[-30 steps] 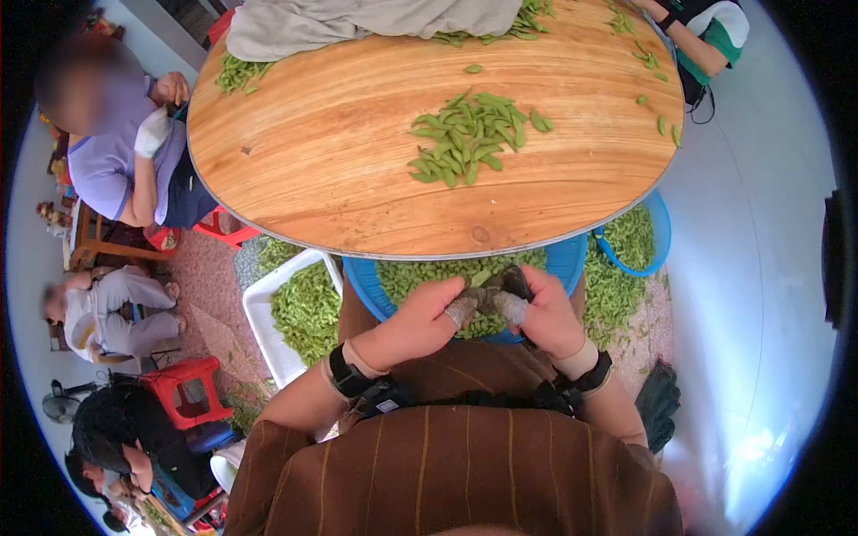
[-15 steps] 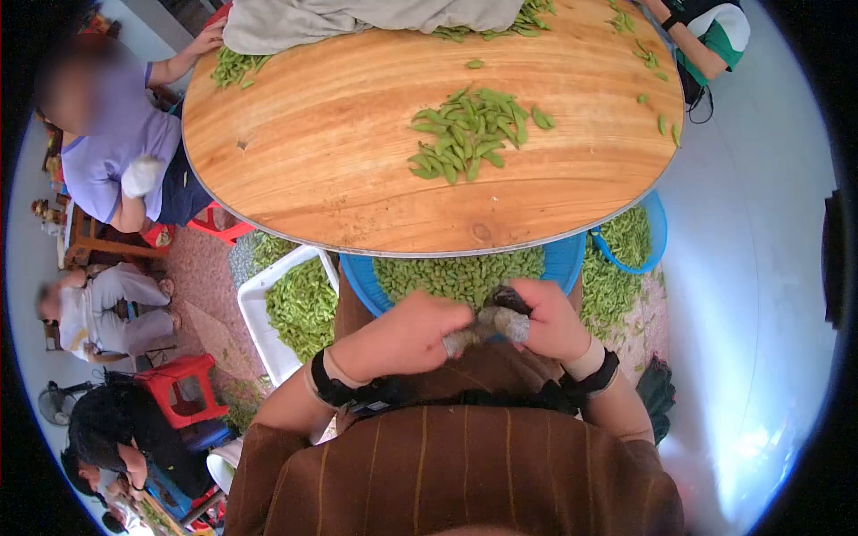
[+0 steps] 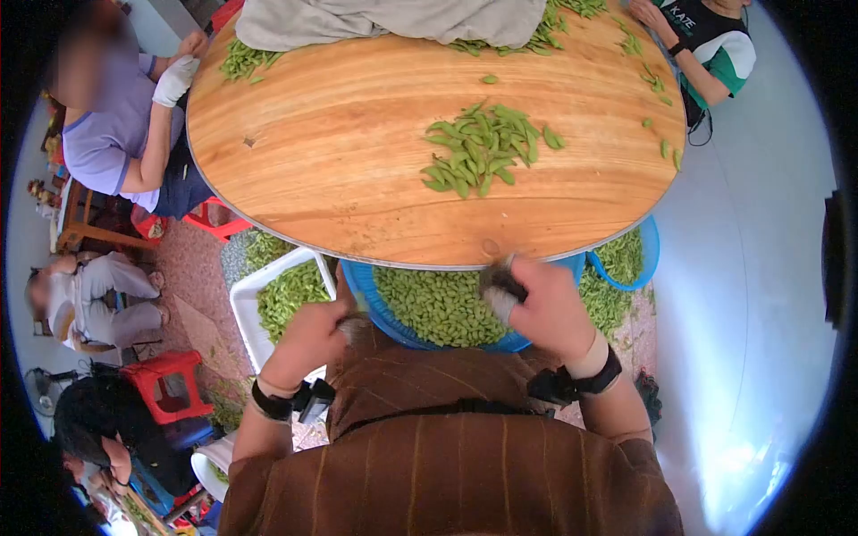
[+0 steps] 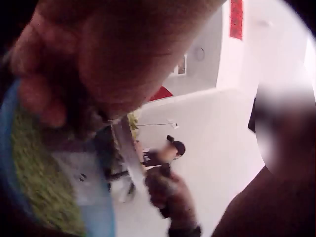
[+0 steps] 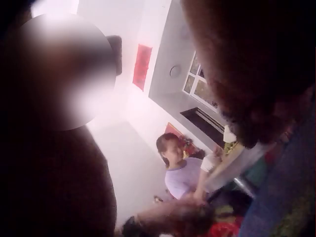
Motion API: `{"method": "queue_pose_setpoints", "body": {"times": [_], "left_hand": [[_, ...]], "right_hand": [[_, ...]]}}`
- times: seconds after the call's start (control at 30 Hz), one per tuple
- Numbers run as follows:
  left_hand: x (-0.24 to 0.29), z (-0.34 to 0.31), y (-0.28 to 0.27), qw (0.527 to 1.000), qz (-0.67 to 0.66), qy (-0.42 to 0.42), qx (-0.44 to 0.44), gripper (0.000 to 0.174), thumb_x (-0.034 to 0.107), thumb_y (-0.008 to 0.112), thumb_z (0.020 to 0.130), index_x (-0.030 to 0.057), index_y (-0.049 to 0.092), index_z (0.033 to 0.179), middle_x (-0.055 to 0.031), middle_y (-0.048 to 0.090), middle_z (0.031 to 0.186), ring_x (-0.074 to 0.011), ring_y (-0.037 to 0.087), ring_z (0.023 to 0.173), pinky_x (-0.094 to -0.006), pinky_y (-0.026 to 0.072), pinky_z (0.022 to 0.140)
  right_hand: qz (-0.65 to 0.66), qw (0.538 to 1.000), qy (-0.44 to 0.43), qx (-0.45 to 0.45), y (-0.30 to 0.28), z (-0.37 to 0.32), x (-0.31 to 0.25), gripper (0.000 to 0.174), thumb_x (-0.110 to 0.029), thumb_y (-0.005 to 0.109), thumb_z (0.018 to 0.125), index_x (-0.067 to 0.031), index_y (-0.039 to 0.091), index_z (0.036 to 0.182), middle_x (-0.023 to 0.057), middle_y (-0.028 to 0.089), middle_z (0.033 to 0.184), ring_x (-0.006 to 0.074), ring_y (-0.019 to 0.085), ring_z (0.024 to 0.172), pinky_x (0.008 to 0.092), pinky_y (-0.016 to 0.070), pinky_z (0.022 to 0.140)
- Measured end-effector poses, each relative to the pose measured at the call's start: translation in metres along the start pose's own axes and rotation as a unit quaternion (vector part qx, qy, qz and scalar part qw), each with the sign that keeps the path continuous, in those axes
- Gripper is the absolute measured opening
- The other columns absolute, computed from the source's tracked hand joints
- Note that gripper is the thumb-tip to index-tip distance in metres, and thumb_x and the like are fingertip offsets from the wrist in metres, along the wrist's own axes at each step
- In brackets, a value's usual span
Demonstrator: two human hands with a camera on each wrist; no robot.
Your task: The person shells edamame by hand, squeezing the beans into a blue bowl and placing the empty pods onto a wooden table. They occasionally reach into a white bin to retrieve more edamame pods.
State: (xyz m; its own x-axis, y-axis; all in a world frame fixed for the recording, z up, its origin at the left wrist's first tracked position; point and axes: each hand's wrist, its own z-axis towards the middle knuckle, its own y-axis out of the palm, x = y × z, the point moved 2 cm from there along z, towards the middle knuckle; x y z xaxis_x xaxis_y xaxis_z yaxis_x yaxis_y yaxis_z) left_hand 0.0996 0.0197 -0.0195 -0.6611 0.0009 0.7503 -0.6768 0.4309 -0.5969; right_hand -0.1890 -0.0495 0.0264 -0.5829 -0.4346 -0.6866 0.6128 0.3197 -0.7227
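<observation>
1 loose mass of small green beans (image 3: 438, 305) lies in a round blue plastic basin (image 3: 361, 286), between the 2 hands and just ahead of them. The left hand (image 3: 308, 339) has its fingers curled in, and the right hand (image 3: 554, 308) bends its fingers near the basin's far edge, with dark and grey coverings at the tips; blur hides whether either grips a pod. With the hands apart, the step looks like a pause between 2 two-handed pinches. A next move would call for 1 whole pod held lengthwise, both sets of fingertips meeting over the basin. Ahead of the right hand, a heap of flat green pods (image 3: 483, 147) rests on the pale wooden bench (image 3: 313, 161); beyond the left hand sits a white rectangular tray (image 3: 243, 313) of more pods.
</observation>
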Motion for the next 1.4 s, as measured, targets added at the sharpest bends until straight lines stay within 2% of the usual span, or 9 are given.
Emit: {"method": "queue_pose_setpoints", "body": {"times": [0.07, 0.13, 0.43, 0.6, 0.77, 0.87, 0.93, 1.07, 1.4], "left_hand": [[-0.025, -0.014, -0.005, 0.96, 0.248, -0.091, 0.095, 0.018, 0.016, 0.062, 0.079, -0.0013, 0.059, 0.081, -0.0238, 0.057, 0.071, -0.0418, 0.056, 0.066, -0.0417, 0.0459, 0.059], [-0.012, -0.018, -0.013, 0.973, 0.172, -0.077, 0.135, 0.018, 0.016, 0.062, 0.079, -0.0012, 0.058, 0.08, -0.0234, 0.057, 0.071, -0.0418, 0.056, 0.067, -0.0427, 0.0454, 0.059], [0.045, 0.021, 0.001, 0.985, 0.034, 0.063, 0.155, 0.012, 0.013, 0.064, 0.081, 0.0013, 0.061, 0.084, -0.0185, 0.06, 0.077, -0.0334, 0.059, 0.072, -0.0388, 0.0462, 0.062], [0.103, 0.06, 0.012, 0.921, 0.072, 0.292, 0.248, 0.015, 0.004, 0.062, 0.073, 0.0001, 0.057, 0.086, -0.021, 0.058, 0.1, -0.0388, 0.058, 0.081, -0.0421, 0.0484, 0.066], [0.121, 0.08, 0.028, 0.944, 0.144, 0.26, 0.14, 0.015, 0.002, 0.061, 0.072, 0.0, 0.055, 0.085, -0.0212, 0.058, 0.1, -0.0423, 0.057, 0.082, -0.0441, 0.0485, 0.068], [0.112, 0.082, 0.037, 0.972, 0.037, 0.219, 0.082, 0.009, 0.003, 0.06, 0.079, 0.0025, 0.058, 0.088, -0.0122, 0.063, 0.087, -0.0298, 0.061, 0.074, -0.0372, 0.0479, 0.064], [0.103, 0.079, 0.041, 0.965, -0.239, 0.105, 0.029, 0.008, 0.007, 0.057, 0.087, 0.005, 0.061, 0.094, -0.0011, 0.061, 0.074, -0.0128, 0.055, 0.066, -0.0287, 0.0446, 0.06], [0.108, 0.071, 0.039, 0.956, -0.284, 0.079, 0.012, 0.011, 0.009, 0.054, 0.091, 0.0057, 0.063, 0.098, 0.0039, 0.058, 0.076, -0.0032, 0.049, 0.068, -0.0223, 0.0423, 0.059], [0.108, 0.066, 0.04, 0.943, 0.149, 0.237, 0.182, 0.018, 0.008, 0.061, 0.079, 0.0019, 0.061, 0.096, -0.014, 0.06, 0.075, -0.0254, 0.058, 0.066, -0.0342, 0.0466, 0.058]], "right_hand": [[-0.029, 0.997, 0.028, 0.066, -0.006, 0.021, -0.001, 0.022, -0.017, 0.066, 0.076, -0.0007, 0.057, 0.089, 0.0202, 0.057, 0.075, 0.0388, 0.058, 0.075, 0.0441, 0.0468, 0.065], [-0.119, 0.973, 0.019, 0.195, -0.012, 0.045, -0.006, 0.022, -0.016, 0.066, 0.077, -0.0001, 0.055, 0.088, 0.0203, 0.058, 0.078, 0.0387, 0.058, 0.074, 0.0457, 0.047, 0.065], [-0.138, 0.961, 0.059, 0.232, -0.019, 0.054, 0.012, 0.014, -0.008, 0.059, 0.077, 0.0016, 0.054, 0.086, 0.0221, 0.057, 0.076, 0.0406, 0.057, 0.072, 0.0475, 0.0455, 0.064], [0.105, 0.976, 0.156, 0.111, -0.034, 0.019, 0.011, 0.02, -0.009, 0.061, 0.078, 0.0023, 0.061, 0.095, 0.0193, 0.062, 0.079, 0.023, 0.06, 0.069, 0.0317, 0.0459, 0.064], [0.235, 0.963, 0.124, 0.048, -0.033, -0.004, -0.004, 0.019, -0.007, 0.061, 0.08, 0.0014, 0.062, 0.097, 0.0117, 0.063, 0.078, 0.0149, 0.057, 0.07, 0.0293, 0.0467, 0.067], [0.237, 0.956, 0.152, 0.088, -0.029, -0.012, -0.007, 0.025, -0.007, 0.061, 0.081, 0.0008, 0.06, 0.104, 0.0127, 0.064, 0.081, 0.0156, 0.06, 0.074, 0.029, 0.0477, 0.07], [0.241, 0.96, 0.116, 0.077, -0.021, -0.017, -0.007, 0.032, -0.005, 0.059, 0.082, 0.0, 0.055, 0.114, 0.0127, 0.065, 0.084, 0.0184, 0.064, 0.078, 0.0296, 0.0486, 0.072], [0.194, 0.978, 0.073, 0.02, -0.014, -0.018, -0.017, 0.037, -0.001, 0.054, 0.081, -0.0009, 0.053, 0.118, 0.0122, 0.064, 0.083, 0.0243, 0.065, 0.078, 0.0316, 0.0491, 0.07], [0.33, 0.933, 0.139, -0.029, -0.011, -0.022, -0.002, 0.03, -0.002, 0.053, 0.085, -0.0029, 0.054, 0.115, 0.0069, 0.061, 0.077, 0.0147, 0.057, 0.064, 0.0286, 0.047, 0.058]]}}
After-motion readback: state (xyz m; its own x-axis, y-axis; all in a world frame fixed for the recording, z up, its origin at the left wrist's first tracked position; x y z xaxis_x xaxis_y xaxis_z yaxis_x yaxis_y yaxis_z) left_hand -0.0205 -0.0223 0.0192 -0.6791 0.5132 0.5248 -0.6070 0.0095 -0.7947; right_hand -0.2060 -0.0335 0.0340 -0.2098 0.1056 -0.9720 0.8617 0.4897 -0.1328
